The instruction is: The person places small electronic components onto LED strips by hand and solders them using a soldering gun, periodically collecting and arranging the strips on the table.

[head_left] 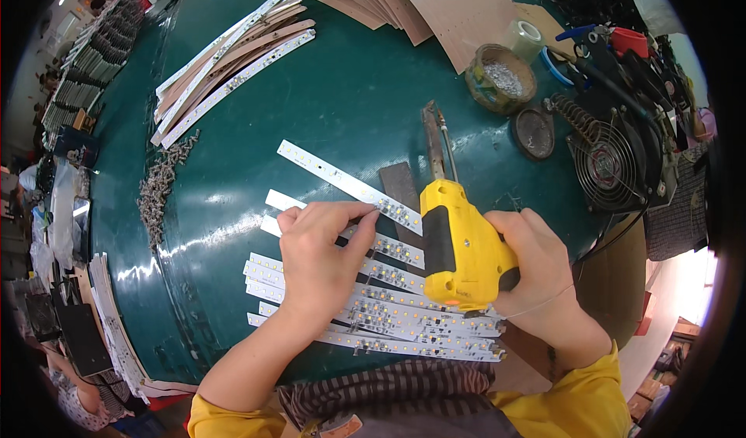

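Note:
My right hand is wrapped round the handle of a yellow and black soldering gun, whose metal tip points toward the far side of the table. Close by, my left hand has thumb and forefinger pinched together over the component end of the farthest white LED strip. What sits in that pinch, if anything, is too small to make out. More LED strips lie fanned out under and nearer than my hands. A dark flat bar runs beneath the strip ends, partly covered by the gun.
On the green table, small metal parts lie heaped at left. Strips and brown boards are stacked at far left. At right are a bowl of silvery bits, a round tin, a coiled iron holder and a fan.

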### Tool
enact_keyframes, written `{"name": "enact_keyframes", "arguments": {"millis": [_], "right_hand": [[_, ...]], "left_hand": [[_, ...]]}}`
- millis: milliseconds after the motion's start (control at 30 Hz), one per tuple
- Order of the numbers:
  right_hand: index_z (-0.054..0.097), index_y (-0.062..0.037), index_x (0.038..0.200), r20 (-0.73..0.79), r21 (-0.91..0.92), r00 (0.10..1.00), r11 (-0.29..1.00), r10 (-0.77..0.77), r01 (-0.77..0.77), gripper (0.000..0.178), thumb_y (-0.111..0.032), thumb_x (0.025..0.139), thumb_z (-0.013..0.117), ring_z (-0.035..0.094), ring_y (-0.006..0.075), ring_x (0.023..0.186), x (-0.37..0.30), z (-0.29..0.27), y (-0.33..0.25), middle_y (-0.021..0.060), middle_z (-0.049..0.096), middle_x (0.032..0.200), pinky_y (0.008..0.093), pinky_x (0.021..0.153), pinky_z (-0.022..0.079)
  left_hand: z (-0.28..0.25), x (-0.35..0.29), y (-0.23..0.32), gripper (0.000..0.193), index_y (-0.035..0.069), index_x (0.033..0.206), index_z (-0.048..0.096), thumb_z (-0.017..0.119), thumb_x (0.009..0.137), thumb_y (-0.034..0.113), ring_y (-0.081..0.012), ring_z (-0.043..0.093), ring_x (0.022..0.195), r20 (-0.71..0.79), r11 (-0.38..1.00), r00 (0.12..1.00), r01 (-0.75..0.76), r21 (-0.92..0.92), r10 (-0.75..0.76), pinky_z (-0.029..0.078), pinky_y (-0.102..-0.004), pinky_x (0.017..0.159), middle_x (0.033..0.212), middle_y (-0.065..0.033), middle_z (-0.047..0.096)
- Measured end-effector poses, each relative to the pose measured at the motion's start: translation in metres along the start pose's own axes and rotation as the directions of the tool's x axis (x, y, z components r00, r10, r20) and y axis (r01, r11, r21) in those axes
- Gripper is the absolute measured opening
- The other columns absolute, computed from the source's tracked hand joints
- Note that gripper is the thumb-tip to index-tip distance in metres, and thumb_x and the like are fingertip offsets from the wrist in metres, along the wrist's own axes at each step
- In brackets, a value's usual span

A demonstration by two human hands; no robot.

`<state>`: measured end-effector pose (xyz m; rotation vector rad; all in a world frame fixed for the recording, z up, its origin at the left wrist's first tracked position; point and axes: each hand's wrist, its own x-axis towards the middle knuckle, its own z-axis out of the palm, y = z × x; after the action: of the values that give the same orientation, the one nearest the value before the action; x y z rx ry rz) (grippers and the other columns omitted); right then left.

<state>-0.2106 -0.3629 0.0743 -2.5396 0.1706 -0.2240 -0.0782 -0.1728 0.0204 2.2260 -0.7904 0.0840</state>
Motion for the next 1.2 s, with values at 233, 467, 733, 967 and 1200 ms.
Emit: {"name": "enact_keyframes", "arguments": {"millis": [233, 467, 733, 967, 1200], "right_hand": [[0.057, -0.0058, 0.116, 0.006, 0.011, 1.000, 1.000, -0.016, 0.016, 0.063, 0.001, 0.057, 0.078, 0.056, 0.0288, 0.077, -0.001, 0.001, 0.002, 0.0089, 0.065, 0.087, 0.0360, 0.065, 0.048], [0.056, -0.0053, 0.117, 0.005, -0.001, 1.000, 1.000, -0.029, 0.029, 0.064, 0.001, 0.057, 0.079, 0.056, 0.0287, 0.076, -0.001, 0.000, 0.002, 0.0094, 0.064, 0.085, 0.0359, 0.065, 0.048], [0.057, -0.0048, 0.116, -0.027, -0.006, 0.997, 0.998, -0.070, 0.070, 0.063, 0.001, 0.057, 0.079, 0.056, 0.0283, 0.074, -0.002, 0.003, 0.004, 0.0094, 0.064, 0.083, 0.0356, 0.062, 0.048], [0.058, -0.0040, 0.115, -0.018, 0.019, 0.999, 0.999, -0.038, 0.038, 0.062, 0.003, 0.057, 0.078, 0.056, 0.0284, 0.075, -0.001, 0.002, 0.002, 0.0100, 0.064, 0.086, 0.0355, 0.063, 0.048], [0.057, -0.0040, 0.116, -0.006, 0.008, 0.999, 0.999, -0.046, 0.046, 0.062, 0.005, 0.057, 0.075, 0.055, 0.0300, 0.076, -0.002, 0.003, 0.003, 0.0107, 0.064, 0.087, 0.0362, 0.065, 0.048]], "left_hand": [[0.000, 0.000, -0.003, 0.008, 0.006, 0.086, 0.075, 0.077, 0.077, 0.006, -0.0163, 0.064, 0.065, 0.011, 0.996, 0.999, 0.042, -0.074, -0.041, 0.039, -0.0304, 0.081, 0.076, -0.0054, 0.072], [0.001, 0.000, -0.003, 0.009, 0.007, 0.086, 0.074, 0.077, 0.077, 0.005, -0.0158, 0.063, 0.068, -0.016, 0.997, 0.998, -0.055, -0.050, 0.055, 0.036, -0.0317, 0.077, 0.076, -0.0028, 0.070], [-0.005, 0.002, -0.003, 0.018, 0.006, 0.090, 0.073, 0.075, 0.073, 0.001, -0.0166, 0.063, 0.078, 0.027, 0.943, 0.955, -0.297, 0.148, 0.296, 0.035, -0.0361, 0.082, 0.084, 0.0003, 0.068], [-0.006, 0.000, 0.005, 0.030, 0.004, 0.097, 0.070, 0.068, 0.067, 0.001, -0.0180, 0.062, 0.088, 0.153, 0.802, 0.886, -0.461, 0.381, 0.437, 0.032, -0.0427, 0.085, 0.095, -0.0012, 0.065], [-0.003, 0.000, -0.006, 0.022, 0.007, 0.092, 0.072, 0.074, 0.071, -0.001, -0.0166, 0.063, 0.082, 0.016, 0.936, 0.947, -0.319, 0.149, 0.320, 0.035, -0.0376, 0.081, 0.087, -0.0005, 0.069]]}}
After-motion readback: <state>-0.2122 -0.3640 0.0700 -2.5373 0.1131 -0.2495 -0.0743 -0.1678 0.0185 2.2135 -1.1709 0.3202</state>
